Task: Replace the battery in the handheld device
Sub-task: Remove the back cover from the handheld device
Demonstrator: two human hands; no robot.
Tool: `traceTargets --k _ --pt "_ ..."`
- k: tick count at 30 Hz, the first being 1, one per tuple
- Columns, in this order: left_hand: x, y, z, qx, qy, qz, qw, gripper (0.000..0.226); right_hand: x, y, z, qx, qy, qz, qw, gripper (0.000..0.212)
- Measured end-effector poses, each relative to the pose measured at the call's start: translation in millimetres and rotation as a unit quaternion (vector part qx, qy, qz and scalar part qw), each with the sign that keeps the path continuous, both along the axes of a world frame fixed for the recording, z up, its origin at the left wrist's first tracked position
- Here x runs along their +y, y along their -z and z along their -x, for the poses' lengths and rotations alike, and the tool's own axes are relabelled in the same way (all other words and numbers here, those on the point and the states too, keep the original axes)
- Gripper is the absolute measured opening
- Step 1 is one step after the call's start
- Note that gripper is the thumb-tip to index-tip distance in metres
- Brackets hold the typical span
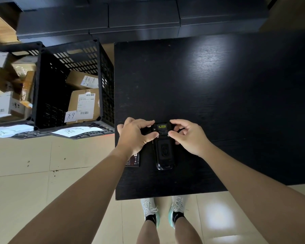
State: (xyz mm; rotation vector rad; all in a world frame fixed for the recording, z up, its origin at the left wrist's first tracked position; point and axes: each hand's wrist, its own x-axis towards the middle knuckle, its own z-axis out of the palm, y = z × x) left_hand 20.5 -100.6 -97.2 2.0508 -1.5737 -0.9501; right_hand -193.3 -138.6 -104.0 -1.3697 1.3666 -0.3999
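A black handheld device [163,150] lies back side up on the black table [218,85], near the table's front left corner. A small yellow label shows near its far end. My left hand [136,136] grips the device's far left side, thumb and fingers pinched on it. My right hand [188,136] holds the far right side the same way. A flat black battery [134,160] with a red-and-white label lies on the table just left of the device, partly hidden under my left wrist.
A black plastic crate [74,88] with labelled cardboard parcels stands on the floor left of the table, another crate with boxes beyond it. Paper signs hang on the crate fronts. Dark cabinets run along the back. My feet stand under the table's front edge.
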Motion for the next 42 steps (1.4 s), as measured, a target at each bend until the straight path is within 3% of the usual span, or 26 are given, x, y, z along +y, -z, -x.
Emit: traceTargets --k 5,8,18,30,38,42 --pt "23 -24 12 -0.026 -0.031 -0.011 0.999 0.058 23 -19 4 0.046 -0.021 0.044 0.998 0.047" --pt "48 -37 23 0.033 -0.062 0.010 0.997 0.050 40 -29 4 0.068 -0.076 0.064 0.993 0.049" --pt "84 -27 46 0.209 -0.139 -0.095 0.963 0.049 43 -34 -3 0.114 -0.154 -0.035 0.981 0.076" --pt "91 -15 50 0.255 -0.153 -0.100 0.950 0.060 31 -41 -8 0.095 -0.139 -0.076 0.983 0.072" --pt "92 -20 54 0.250 -0.184 -0.076 0.948 0.055 43 -44 -7 0.068 -0.081 -0.043 0.993 0.069" --pt "91 -21 58 0.248 -0.200 -0.079 0.945 0.052 58 -39 -3 0.034 0.032 -0.049 0.998 0.066"
